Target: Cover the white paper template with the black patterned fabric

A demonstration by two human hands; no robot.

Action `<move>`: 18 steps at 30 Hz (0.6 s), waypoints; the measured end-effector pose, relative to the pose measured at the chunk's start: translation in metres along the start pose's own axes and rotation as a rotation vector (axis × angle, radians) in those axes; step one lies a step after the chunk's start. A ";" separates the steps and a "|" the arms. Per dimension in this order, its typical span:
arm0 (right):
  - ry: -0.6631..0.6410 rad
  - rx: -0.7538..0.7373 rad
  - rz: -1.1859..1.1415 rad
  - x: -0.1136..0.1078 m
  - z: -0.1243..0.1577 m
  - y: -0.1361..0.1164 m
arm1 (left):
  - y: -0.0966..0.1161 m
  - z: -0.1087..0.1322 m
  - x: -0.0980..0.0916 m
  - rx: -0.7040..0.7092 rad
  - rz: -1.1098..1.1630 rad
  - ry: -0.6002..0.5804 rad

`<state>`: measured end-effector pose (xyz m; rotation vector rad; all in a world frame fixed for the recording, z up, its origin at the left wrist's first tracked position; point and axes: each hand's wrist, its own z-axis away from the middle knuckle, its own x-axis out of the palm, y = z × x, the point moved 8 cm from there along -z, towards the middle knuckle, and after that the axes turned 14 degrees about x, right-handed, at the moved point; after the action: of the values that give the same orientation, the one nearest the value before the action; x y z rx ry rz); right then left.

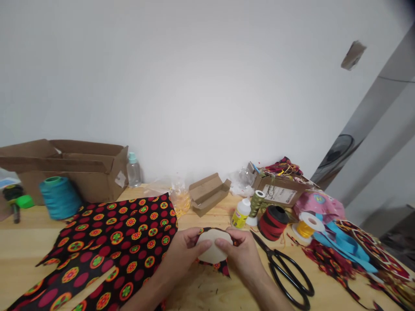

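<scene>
At 6 o'clock on the tabletop (201,291), the left hand (181,255) and right hand (242,255) pinch a pale disc (214,249) over a cut fabric scrap (224,269), its corners jutting out unwrapped. The scissors (285,268) lie at 3 o'clock, the glue bottle (240,214) farther off at 1

At the near middle of the table (201,293), a disc (212,250) between left hand (181,255) and right hand (244,255), on a fabric scrap (224,269). Left of the hands, a cloth (113,242); behind it, a thread cone (60,197), a carton (81,166) and a bottle (133,169). Just right of the right hand, scissors (287,272). Behind the hands, a small box (207,193); right of that, a glue bottle (240,213) and spools (272,222).
</scene>
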<state>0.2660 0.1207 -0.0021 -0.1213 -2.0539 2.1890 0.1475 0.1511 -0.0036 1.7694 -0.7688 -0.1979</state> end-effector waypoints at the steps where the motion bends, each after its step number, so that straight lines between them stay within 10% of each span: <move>1: -0.002 -0.003 0.003 0.000 0.000 -0.001 | 0.001 0.000 0.000 0.003 -0.006 0.005; 18: -0.032 0.046 -0.048 0.003 0.003 0.001 | -0.003 0.002 -0.004 -0.027 -0.071 0.028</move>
<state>0.2622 0.1183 -0.0024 -0.0322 -2.0002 2.2218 0.1449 0.1520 -0.0084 1.7714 -0.6803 -0.2296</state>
